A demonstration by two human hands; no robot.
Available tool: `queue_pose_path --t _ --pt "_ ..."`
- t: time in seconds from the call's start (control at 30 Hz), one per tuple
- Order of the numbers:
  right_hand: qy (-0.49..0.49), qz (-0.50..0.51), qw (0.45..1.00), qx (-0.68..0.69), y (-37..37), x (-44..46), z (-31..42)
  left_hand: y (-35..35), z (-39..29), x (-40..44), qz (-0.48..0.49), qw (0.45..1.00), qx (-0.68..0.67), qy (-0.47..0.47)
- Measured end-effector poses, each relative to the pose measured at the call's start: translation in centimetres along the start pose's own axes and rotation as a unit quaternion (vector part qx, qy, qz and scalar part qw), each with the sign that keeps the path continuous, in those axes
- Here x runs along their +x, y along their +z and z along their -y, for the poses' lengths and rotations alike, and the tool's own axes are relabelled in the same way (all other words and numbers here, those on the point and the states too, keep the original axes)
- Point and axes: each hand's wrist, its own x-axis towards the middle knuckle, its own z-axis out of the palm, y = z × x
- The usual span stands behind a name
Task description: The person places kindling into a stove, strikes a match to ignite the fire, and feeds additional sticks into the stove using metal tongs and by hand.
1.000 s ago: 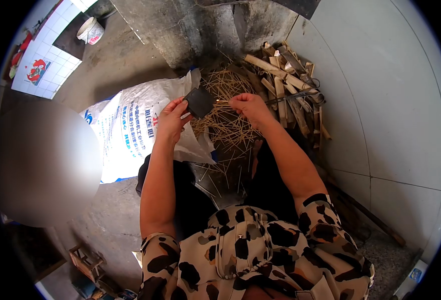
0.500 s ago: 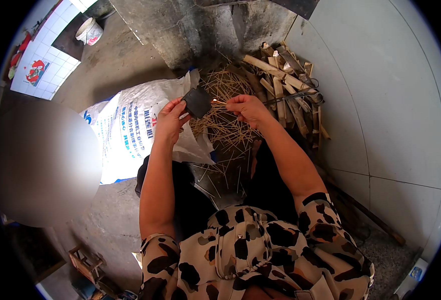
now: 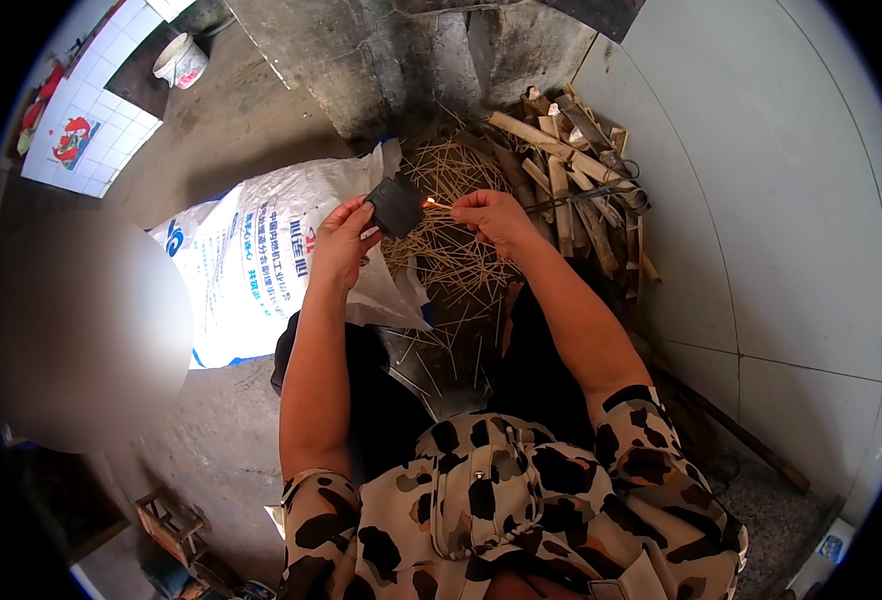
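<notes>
My left hand (image 3: 343, 240) grips a flat, dark, rectangular piece (image 3: 397, 205) between thumb and fingers; its material is unclear. Facing it, my right hand (image 3: 496, 217) pinches a thin burning stick (image 3: 444, 207). A small orange flame (image 3: 429, 202) glows at the stick's tip, right by the right edge of the dark piece; whether the two touch is hard to tell. Below both hands lies a loose heap of thin, straw-coloured sticks (image 3: 461, 262), some scattered toward my feet.
A white printed sack (image 3: 271, 225) lies at the left, its mouth toward the heap. Split firewood (image 3: 561, 180) and dark metal tongs (image 3: 601, 190) are at the right, against a pale panelled wall (image 3: 761, 200). A sooty concrete block (image 3: 411, 70) stands ahead. A bucket (image 3: 179, 62) is farther off.
The flame at the stick's tip looks slightly bigger and brighter. Both hands stay almost in the same place.
</notes>
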Motion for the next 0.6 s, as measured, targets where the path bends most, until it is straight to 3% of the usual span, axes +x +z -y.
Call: queue_pose_path --t 0.6 --pt "-0.002 -0.010 0.999 -0.036 0.28 -0.08 0.23 -0.10 -0.02 -0.02 -0.002 1.000 -0.014 0.004"
